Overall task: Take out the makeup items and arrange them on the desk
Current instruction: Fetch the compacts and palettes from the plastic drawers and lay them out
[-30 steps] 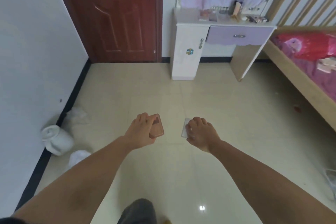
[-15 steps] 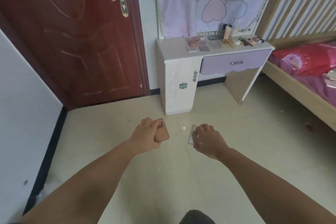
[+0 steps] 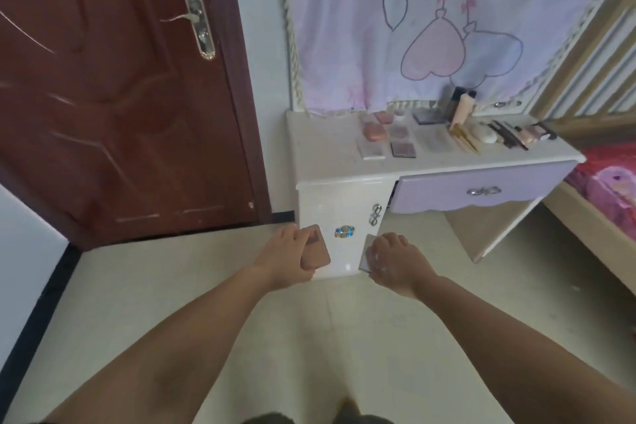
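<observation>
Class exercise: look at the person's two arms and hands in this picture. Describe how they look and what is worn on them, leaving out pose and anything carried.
Both forearms are bare right down to the frame's bottom edge; no sleeve shows. The left hand and right hand wear no gloves, and no watch, bracelet or ring can be seen. The picture is too soft to judge the nails.

No writing, label, brand or number could be read anywhere you looked. The makeup items (image 3: 447, 138) on the table (image 3: 327, 162) were too small and blurred to show any print, and the compacts in your hands carried no lettering that could be made out. The hanging cloth (image 3: 430, 21) bore only drawn outlines and heart shapes, and the small blue ornament (image 3: 344, 231) on the cabinet door (image 3: 340, 213) showed no words.
</observation>
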Demonstrator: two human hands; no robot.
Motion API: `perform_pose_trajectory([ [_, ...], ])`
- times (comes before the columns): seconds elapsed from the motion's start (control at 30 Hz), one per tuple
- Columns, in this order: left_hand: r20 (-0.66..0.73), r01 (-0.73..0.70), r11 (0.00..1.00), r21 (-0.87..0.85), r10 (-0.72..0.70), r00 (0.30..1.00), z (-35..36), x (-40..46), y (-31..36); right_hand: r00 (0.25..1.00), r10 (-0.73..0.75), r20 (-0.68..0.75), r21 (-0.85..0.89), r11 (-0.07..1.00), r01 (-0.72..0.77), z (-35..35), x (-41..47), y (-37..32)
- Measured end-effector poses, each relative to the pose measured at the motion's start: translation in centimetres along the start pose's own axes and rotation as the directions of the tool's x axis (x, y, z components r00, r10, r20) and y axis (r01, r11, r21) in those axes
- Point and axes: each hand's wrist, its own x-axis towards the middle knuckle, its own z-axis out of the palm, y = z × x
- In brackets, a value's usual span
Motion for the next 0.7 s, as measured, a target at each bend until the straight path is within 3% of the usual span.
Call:
perform_pose_trajectory([
  [0.23, -0.002, 0.063, 0.997, -0.038, -0.063, 0.998, -2.3, 14.7, -3.8, 0.995, -0.082, 0.048, 0.037, 0.996, 0.081, -3.3, 17.0, 4.4],
  [0.43, 0.04, 0.024, 1.0, 0.008, -0.024, 0.999, -4.0, 28.2, -8.8, 0.996, -0.069, 0.049, 0.031, 0.997, 0.068, -4.1, 31.0, 6.5],
  [0.7, 0.169, -0.028, 0.999, 0.02, 0.024, 0.985, -4.6, 39.5, -12.5, 0.972, -0.096, 0.214, 0.001, 0.995, 0.098, -3.9, 42.4, 8.2],
])
